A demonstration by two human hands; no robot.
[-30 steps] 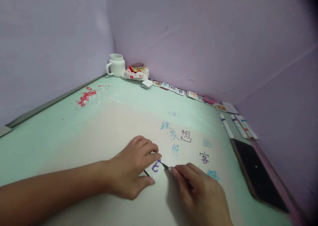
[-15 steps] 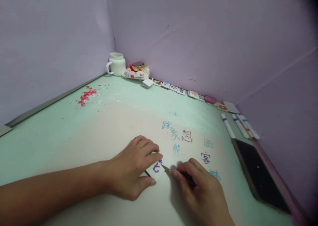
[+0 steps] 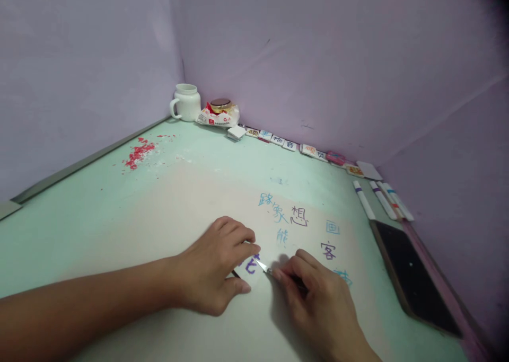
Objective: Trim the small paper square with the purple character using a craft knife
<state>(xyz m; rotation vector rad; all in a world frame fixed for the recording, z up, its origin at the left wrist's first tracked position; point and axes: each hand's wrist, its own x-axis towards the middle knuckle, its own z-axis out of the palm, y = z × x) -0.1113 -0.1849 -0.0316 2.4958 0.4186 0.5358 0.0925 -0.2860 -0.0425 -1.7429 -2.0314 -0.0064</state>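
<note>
In my right hand is a craft knife, gripped like a pen, its pointed blade aimed left. The tip meets or nearly meets a purple character on a pale surface. My left hand lies just left of it, with index finger and thumb bent around a small white piece bearing the character. The outline of this piece blends into the white sheet, and my fingers partly cover it. A short dark strip or edge shows between thumb and index finger.
Blue and purple characters mark the sheet beyond my hands. A phone and several markers lie to the right. Along the back wall stand a white mug, a wrapped packet and small lettered tiles. Red crumbs lie left.
My right hand and the craft knife have shifted slightly left and up, bringing the blade closer to the purple character. More purple shows beside my left fingers, which have barely moved.
</note>
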